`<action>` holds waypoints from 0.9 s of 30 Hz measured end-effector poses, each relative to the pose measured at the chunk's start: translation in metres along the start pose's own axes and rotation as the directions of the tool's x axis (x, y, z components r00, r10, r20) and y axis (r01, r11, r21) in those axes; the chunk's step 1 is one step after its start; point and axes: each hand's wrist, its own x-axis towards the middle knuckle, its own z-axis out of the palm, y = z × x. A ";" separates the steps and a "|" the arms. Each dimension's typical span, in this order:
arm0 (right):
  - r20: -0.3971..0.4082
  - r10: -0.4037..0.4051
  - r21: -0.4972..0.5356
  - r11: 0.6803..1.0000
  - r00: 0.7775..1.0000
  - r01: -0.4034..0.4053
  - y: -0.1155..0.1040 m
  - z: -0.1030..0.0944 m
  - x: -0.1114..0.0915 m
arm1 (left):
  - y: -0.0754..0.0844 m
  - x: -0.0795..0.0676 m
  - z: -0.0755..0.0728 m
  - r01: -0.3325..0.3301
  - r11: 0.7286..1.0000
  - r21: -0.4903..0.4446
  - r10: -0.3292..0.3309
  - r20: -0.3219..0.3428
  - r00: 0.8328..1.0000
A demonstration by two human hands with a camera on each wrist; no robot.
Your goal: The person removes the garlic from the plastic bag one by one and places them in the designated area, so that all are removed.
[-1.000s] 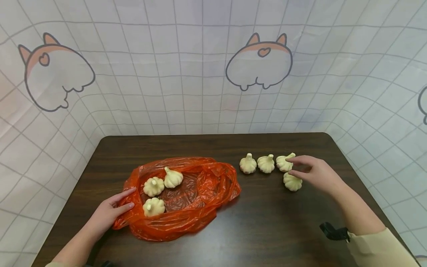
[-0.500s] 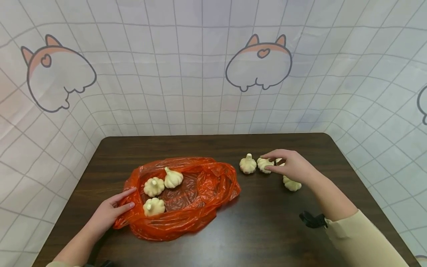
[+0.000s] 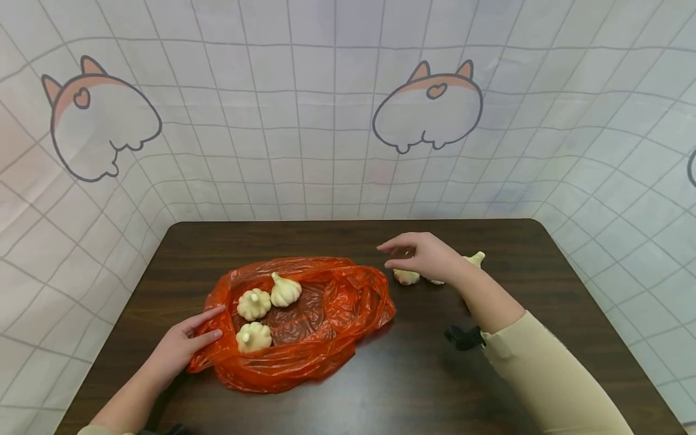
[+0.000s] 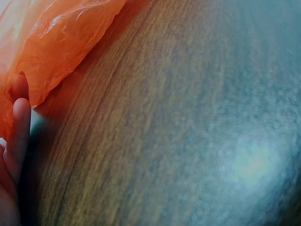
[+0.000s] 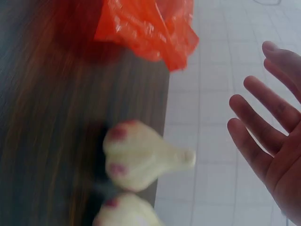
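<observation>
In the head view my left hand (image 3: 176,347) holds the left end of a red plastic bag (image 3: 283,374) with thumb and index finger; its other fingers are hidden. Inside the bag sit three garlic bulbs: one leaning at the back (image 3: 285,292), one beside it (image 3: 254,304) and one nearer (image 3: 254,337). My right hand (image 3: 424,254) hovers, fingers parted and holding nothing, over a garlic bulb (image 3: 406,277) right of the bag. In the right wrist view, that hand (image 5: 277,132) is apart from two garlic bulbs (image 5: 141,155).
Another garlic bulb (image 3: 476,259) shows behind my right forearm, which covers others. All stand on a dark wooden table (image 3: 348,238). A white grid-patterned curtain (image 3: 261,151) rises behind and beside it.
My right hand has moved left along the row of garlic bulbs, from the rightmost ones to the leftmost. My left hand and the bag have stayed in place.
</observation>
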 end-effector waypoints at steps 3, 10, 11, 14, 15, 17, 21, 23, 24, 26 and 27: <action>0.034 -0.028 0.017 0.999 0.999 0.027 -0.008 0.009 0.017 | 0.001 -0.001 0.000 0.002 1.000 0.003 -0.002 -0.001 1.000; 0.119 -0.079 0.027 0.997 0.990 0.076 -0.030 0.029 0.052 | 0.003 -0.002 0.001 -0.002 1.000 0.002 0.002 -0.008 1.000; 0.132 -0.074 0.030 0.997 0.988 0.071 -0.033 0.032 0.057 | 0.004 -0.002 0.001 -0.003 1.000 -0.003 0.002 -0.008 1.000; 0.174 -0.072 0.028 0.997 0.982 0.068 -0.042 0.041 0.069 | 0.004 -0.005 0.003 0.000 1.000 -0.003 0.000 -0.011 1.000; 0.188 -0.075 0.022 0.997 0.979 0.073 -0.045 0.045 0.072 | 0.004 -0.007 0.004 0.004 1.000 -0.003 -0.004 -0.014 1.000; 0.219 -0.087 0.007 0.996 0.972 0.088 -0.050 0.052 0.080 | 0.003 -0.009 0.005 0.008 1.000 -0.001 -0.008 -0.016 1.000; 0.275 -0.113 -0.016 0.992 0.955 0.122 -0.063 0.065 0.093 | 0.002 -0.014 0.008 0.017 1.000 0.001 -0.017 -0.022 1.000; 0.297 -0.124 -0.019 0.991 0.947 0.135 -0.069 0.071 0.100 | 0.003 -0.016 0.010 0.018 1.000 0.000 -0.018 -0.025 1.000; 0.307 -0.129 -0.021 0.990 0.943 0.142 -0.073 0.075 0.103 | 0.003 -0.017 0.011 0.019 1.000 -0.004 -0.019 -0.025 1.000; 0.324 -0.137 -0.027 0.988 0.936 0.154 -0.078 0.082 0.108 | 0.003 -0.020 0.013 0.019 1.000 -0.016 -0.020 -0.025 1.000; 0.331 -0.139 -0.032 0.987 0.933 0.159 -0.081 0.085 0.110 | 0.003 -0.021 0.015 0.017 1.000 -0.027 -0.017 -0.024 1.000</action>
